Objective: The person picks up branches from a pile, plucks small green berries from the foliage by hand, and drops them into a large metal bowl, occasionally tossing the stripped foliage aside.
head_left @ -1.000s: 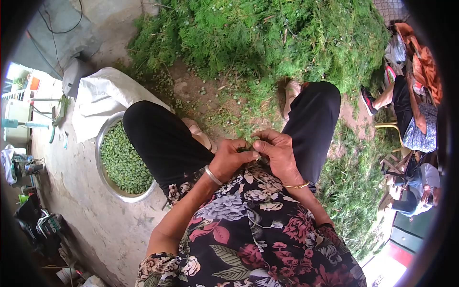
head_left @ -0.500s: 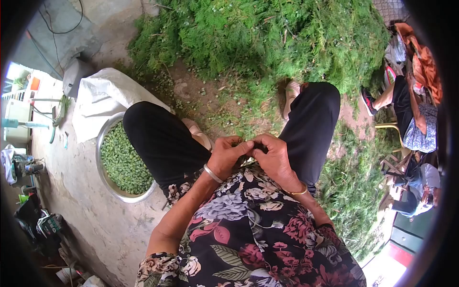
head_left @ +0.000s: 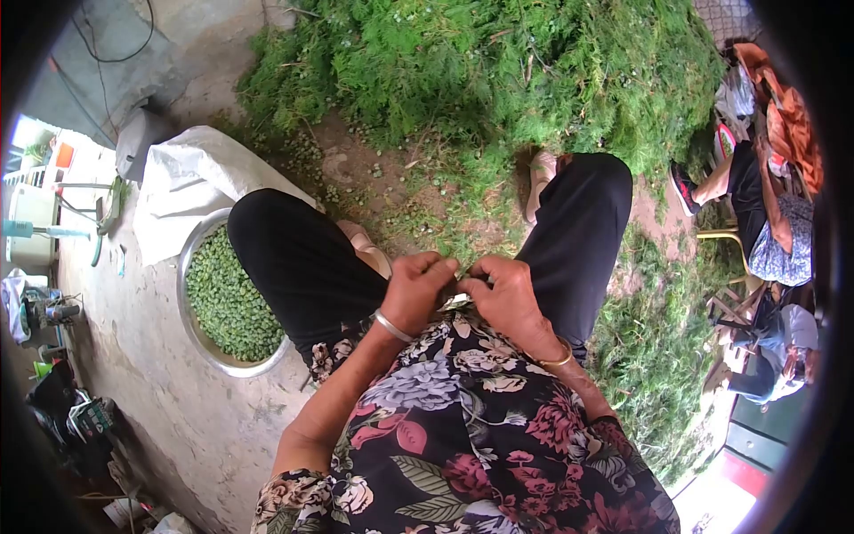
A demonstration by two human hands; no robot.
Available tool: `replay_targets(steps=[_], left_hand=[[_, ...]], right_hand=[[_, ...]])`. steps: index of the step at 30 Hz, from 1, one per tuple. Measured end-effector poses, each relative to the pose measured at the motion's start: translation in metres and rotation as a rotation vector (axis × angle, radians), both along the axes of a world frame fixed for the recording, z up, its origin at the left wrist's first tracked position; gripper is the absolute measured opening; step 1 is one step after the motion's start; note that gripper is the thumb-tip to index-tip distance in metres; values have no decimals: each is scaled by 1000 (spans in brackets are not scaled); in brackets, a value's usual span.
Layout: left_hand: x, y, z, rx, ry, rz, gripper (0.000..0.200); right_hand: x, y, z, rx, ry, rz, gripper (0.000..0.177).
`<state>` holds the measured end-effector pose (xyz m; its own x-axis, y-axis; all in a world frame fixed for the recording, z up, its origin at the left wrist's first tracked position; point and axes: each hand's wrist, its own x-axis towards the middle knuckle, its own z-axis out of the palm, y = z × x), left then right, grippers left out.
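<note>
My left hand [head_left: 418,292] and my right hand [head_left: 503,290] meet in front of my lap, fingers curled and pinched together with the fingertips almost touching. A little green shows between the fingertips; I cannot tell what each pinch holds. To the left of my knee stands a wide metal basin [head_left: 192,318] holding many small green cones or berries [head_left: 227,298]. Ahead of my feet lies a big heap of feathery green branches [head_left: 498,71], with small round green cones among them.
A white woven sack [head_left: 191,173] lies behind the basin. Loose cones and trimmings [head_left: 391,191] litter the ground between my feet. More cut greenery [head_left: 654,347] covers the floor at right. Beyond it sit a person in patterned clothing [head_left: 785,240] and another person [head_left: 783,351].
My left hand has shifted slightly left and its knuckles have turned, so a narrow gap shows between the hands. The right hand has barely moved; the basin and heap look the same.
</note>
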<state>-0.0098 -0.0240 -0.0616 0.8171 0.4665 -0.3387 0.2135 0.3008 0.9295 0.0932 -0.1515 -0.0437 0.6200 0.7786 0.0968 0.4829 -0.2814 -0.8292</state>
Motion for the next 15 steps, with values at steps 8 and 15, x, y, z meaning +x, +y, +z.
replay_targets(steps=[8,15], left_hand=[[-1,13,-14,-1188,-373,215,50],[1,14,-10,-1366,-482,219,64]], right_hand=[[16,-3,27,289,1147,-169,14],[4,3,15,154,719,-82,14]])
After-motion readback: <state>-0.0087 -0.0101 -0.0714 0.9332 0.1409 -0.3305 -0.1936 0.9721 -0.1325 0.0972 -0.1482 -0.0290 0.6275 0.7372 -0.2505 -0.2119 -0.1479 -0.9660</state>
